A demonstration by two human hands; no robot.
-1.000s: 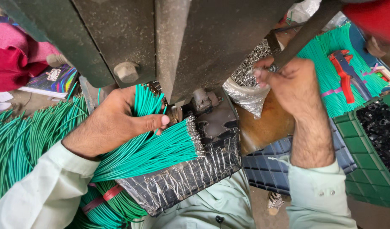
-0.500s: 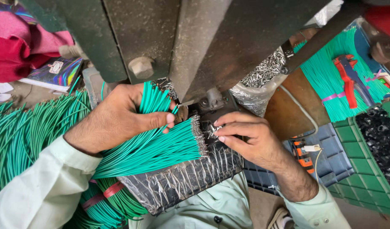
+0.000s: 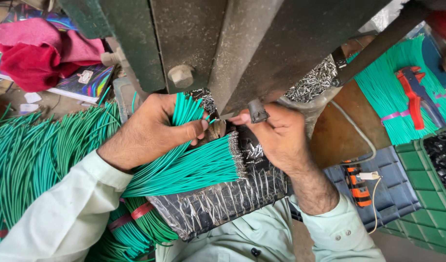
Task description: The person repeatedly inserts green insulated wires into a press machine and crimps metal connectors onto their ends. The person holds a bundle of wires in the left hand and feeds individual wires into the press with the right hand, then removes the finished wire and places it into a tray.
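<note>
Green wire bundle (image 3: 193,167) lies across foil-wrapped block (image 3: 223,201), under the press frame (image 3: 242,43). Left hand (image 3: 152,131) grips its wires. Right hand (image 3: 274,136) w/ fingers pinched closed at press base, prob. on one wire end.

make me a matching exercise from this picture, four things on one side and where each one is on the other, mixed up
Things:
1. green wires
2. red cloth
3. red cutter
4. right hand

Places:
A. top left, lying on a colourful book
B. at the middle, fingertips up under the grey metal machine
C. on a bundle of green wires at the far right
D. gripped in the left hand, ends fanned over a foil-wrapped block

Pairs: 1-D, 2-A, 3-C, 4-B
</note>
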